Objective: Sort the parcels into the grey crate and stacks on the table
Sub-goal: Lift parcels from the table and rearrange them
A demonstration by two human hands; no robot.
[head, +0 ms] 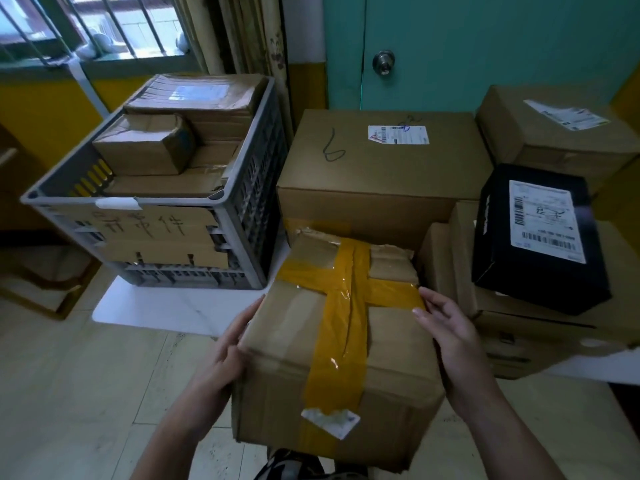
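Note:
I carry a worn cardboard parcel (294, 341) crossed with yellow tape between both hands, in front of the white table (166, 306). My left hand (232, 344) presses its left side with straight fingers. My right hand (450, 334) lies against its right top edge, fingers straight. The grey crate (242, 216) stands on the table at the left, with a cardboard sign on its front and several brown parcels inside. To the right of the crate sits a large box marked "6" (377, 164).
More cardboard boxes (554, 133) are stacked at the right, with a black box (540, 237) bearing a white label on top. Behind them is a teal door (485, 46); a barred window (86, 26) is at the back left. Tiled floor lies below.

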